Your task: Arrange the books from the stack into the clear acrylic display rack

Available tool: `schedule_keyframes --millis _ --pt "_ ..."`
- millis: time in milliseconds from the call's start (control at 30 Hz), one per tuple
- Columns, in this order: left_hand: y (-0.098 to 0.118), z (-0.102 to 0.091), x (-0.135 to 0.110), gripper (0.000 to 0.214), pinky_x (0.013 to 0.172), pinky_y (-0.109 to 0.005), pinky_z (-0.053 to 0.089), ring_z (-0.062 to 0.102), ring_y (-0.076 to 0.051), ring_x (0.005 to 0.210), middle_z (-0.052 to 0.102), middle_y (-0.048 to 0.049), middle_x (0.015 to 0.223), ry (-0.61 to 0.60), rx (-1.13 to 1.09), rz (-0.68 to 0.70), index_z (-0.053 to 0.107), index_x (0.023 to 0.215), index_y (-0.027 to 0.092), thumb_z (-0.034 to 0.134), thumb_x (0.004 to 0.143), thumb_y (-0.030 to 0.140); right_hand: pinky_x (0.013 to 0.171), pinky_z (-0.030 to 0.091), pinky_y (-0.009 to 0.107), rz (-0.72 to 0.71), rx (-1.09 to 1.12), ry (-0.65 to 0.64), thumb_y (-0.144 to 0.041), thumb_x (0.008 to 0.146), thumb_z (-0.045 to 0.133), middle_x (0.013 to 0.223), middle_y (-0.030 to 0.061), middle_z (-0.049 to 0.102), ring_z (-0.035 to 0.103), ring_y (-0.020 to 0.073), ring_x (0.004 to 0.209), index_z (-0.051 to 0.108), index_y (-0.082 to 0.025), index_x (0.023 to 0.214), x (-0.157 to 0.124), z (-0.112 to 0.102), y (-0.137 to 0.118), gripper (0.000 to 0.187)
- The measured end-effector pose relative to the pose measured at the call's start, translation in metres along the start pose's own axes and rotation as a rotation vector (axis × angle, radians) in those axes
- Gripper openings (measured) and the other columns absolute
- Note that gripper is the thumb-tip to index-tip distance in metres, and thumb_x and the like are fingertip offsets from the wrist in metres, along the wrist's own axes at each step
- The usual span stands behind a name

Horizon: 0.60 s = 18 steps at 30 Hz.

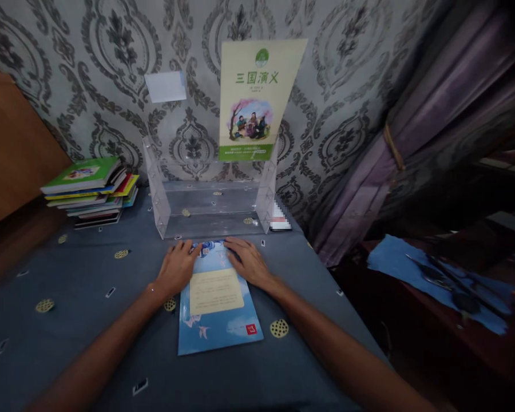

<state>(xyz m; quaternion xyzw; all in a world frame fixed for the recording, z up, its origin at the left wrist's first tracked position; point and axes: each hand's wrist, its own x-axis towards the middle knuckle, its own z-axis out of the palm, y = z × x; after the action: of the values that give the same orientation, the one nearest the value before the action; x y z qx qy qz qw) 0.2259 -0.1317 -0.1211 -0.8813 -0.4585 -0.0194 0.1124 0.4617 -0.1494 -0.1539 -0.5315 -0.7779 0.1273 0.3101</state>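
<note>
A blue book (218, 337) lies on the cloth-covered table, a cream text panel and a small red logo on its upturned cover. At its far left corner, my left hand (180, 264) has its thumb on the cover and its fingers bent beside the edge. My right hand (248, 260) grips the far right corner, fingers over the cover. Just beyond both hands stands a clear acrylic book rack (214, 223) with tiers. On its upper right part, a cream and green book (251, 86) stands upright with its cover facing me.
A stack of books (86, 177) sits at the left, near a brown wooden panel (17, 149). A white card (166, 87) shows at the rack's upper left. Right of the table hang tied purple curtains (369, 171); beyond, a blue cloth (438, 280) carries dark tools.
</note>
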Motion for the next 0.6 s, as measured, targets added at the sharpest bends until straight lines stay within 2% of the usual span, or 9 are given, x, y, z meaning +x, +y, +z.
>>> schedule_keyframes --millis 133,233,333,600 --pt "-0.002 0.003 0.000 0.048 0.088 -0.042 0.047 0.051 -0.029 0.108 0.057 -0.0126 0.117 0.023 -0.012 -0.004 0.054 0.138 0.022 0.040 0.093 0.009 0.106 0.047 0.047 0.018 0.294 0.015 -0.030 0.096 0.045 0.127 0.0095 0.069 0.063 0.0252 0.120 0.068 -0.019 0.122 0.008 -0.005 0.020 0.036" --pt "-0.004 0.006 0.000 0.048 0.087 -0.042 0.048 0.051 -0.030 0.108 0.057 -0.0135 0.116 0.040 -0.026 -0.005 0.054 0.138 0.021 0.041 0.093 0.010 0.103 0.050 0.045 0.076 0.435 0.043 -0.031 0.095 0.045 0.121 0.0055 0.072 0.067 0.0238 0.114 0.070 -0.022 0.118 0.012 -0.007 0.032 0.035" --pt "-0.006 0.009 0.000 0.046 0.086 -0.042 0.048 0.050 -0.030 0.106 0.057 -0.0131 0.114 0.080 -0.069 0.005 0.056 0.135 0.020 0.041 0.093 0.010 0.105 0.049 0.045 0.073 0.443 0.045 -0.027 0.094 0.048 0.121 0.0043 0.072 0.066 0.0226 0.115 0.071 -0.023 0.118 0.011 -0.007 0.037 0.033" --pt "-0.022 0.017 -0.001 0.036 0.085 -0.040 0.049 0.053 -0.026 0.098 0.059 -0.0103 0.105 0.214 -0.276 0.058 0.064 0.124 0.018 0.042 0.095 0.015 0.110 0.045 0.047 -0.060 0.289 -0.015 -0.015 0.092 0.047 0.132 0.0048 0.066 0.060 0.0223 0.125 0.070 -0.026 0.120 0.001 -0.011 0.031 0.037"
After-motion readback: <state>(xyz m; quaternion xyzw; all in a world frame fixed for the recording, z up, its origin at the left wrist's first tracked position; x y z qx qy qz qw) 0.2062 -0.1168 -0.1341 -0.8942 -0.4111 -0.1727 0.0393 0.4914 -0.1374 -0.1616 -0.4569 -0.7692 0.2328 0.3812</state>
